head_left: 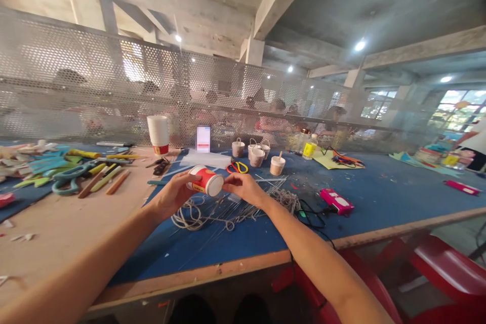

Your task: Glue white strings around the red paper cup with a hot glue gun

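left hand (172, 193): fingers wrapped round red-and-white paper cup (205, 180), lying sideways | right hand (243, 186): fingertips pinching cup's base rim | white cord tangle (192, 216) just below cup | pink tool (336, 200) well right of cup

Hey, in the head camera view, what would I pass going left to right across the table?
Teal scissors → left hand → red cup → right hand → cup with stick → pink tool.
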Demonstrator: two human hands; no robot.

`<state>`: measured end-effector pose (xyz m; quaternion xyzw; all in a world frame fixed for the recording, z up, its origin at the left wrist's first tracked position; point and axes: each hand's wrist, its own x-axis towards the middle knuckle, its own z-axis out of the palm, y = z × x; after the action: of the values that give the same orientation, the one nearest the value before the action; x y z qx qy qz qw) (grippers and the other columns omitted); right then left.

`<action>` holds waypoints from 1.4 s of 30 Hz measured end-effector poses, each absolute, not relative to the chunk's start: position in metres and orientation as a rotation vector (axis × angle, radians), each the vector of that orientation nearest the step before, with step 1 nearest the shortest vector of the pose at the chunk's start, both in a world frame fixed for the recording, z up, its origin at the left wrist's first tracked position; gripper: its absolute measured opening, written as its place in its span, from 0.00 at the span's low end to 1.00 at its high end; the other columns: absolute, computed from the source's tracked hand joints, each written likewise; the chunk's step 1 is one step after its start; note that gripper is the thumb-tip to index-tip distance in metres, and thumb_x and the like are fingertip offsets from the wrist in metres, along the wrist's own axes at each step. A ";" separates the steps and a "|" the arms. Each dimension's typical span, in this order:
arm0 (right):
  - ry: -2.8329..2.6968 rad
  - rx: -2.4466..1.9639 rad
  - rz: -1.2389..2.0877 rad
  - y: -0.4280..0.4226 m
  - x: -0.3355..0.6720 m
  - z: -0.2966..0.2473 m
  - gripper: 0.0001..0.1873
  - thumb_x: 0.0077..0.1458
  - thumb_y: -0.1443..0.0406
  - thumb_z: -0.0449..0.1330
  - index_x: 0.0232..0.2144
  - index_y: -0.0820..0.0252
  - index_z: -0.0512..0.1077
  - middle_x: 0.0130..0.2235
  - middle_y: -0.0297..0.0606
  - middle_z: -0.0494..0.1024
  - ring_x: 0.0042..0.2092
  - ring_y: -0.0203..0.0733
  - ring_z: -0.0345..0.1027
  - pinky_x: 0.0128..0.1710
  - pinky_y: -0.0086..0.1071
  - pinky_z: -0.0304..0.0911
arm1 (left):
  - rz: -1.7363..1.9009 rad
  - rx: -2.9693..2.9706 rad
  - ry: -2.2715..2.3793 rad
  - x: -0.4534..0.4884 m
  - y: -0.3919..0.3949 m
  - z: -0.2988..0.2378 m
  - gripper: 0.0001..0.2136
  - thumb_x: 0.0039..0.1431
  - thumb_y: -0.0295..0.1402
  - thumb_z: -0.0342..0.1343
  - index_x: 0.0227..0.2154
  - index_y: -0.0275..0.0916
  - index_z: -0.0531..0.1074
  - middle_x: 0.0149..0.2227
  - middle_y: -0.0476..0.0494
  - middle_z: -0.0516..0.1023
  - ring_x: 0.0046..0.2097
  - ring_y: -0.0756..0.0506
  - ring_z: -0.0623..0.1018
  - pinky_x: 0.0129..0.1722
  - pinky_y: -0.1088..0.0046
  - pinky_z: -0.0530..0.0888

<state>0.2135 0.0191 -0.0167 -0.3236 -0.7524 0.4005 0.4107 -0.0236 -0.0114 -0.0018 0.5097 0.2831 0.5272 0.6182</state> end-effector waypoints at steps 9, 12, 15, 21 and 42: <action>-1.837 -0.813 0.776 0.009 0.219 -0.003 0.13 0.58 0.55 0.65 0.36 0.58 0.78 0.36 0.37 0.82 0.40 0.44 0.76 0.47 0.37 0.69 | 1.295 1.199 0.727 -0.022 -0.009 -0.003 0.08 0.51 0.32 0.68 0.33 0.34 0.84 0.33 0.40 0.85 0.35 0.43 0.81 0.38 0.70 0.77; -1.904 -0.752 0.652 -0.005 0.218 0.006 0.11 0.62 0.58 0.61 0.37 0.58 0.79 0.39 0.38 0.82 0.42 0.43 0.76 0.49 0.36 0.68 | 1.338 1.213 0.780 -0.023 -0.007 -0.004 0.10 0.49 0.33 0.70 0.34 0.34 0.83 0.32 0.40 0.85 0.35 0.42 0.81 0.39 0.69 0.77; -2.072 -0.630 0.552 -0.014 0.217 0.009 0.12 0.65 0.60 0.60 0.32 0.58 0.79 0.37 0.37 0.82 0.42 0.41 0.75 0.50 0.34 0.66 | 1.397 1.211 0.810 -0.023 -0.006 -0.003 0.11 0.46 0.36 0.72 0.32 0.36 0.83 0.32 0.42 0.85 0.36 0.41 0.81 0.39 0.68 0.77; -2.156 -0.885 0.196 -0.001 0.236 0.007 0.13 0.67 0.57 0.60 0.35 0.58 0.79 0.40 0.39 0.81 0.40 0.39 0.74 0.44 0.31 0.65 | 1.452 1.206 0.813 -0.024 -0.004 -0.003 0.14 0.47 0.38 0.72 0.36 0.37 0.83 0.36 0.41 0.87 0.39 0.42 0.82 0.42 0.69 0.76; -1.977 -1.715 0.536 0.038 0.279 -0.017 0.22 0.53 0.53 0.65 0.15 0.58 0.67 0.16 0.32 0.66 0.25 0.39 0.66 0.26 0.29 0.51 | 1.480 1.219 0.818 -0.023 -0.006 -0.008 0.13 0.47 0.40 0.73 0.34 0.38 0.83 0.34 0.43 0.86 0.35 0.44 0.81 0.40 0.69 0.75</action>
<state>0.2790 0.0380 -0.0174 -0.6242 -0.7197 0.1951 0.2331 -0.0229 -0.0055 -0.0075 0.5050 0.3388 0.6131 0.5042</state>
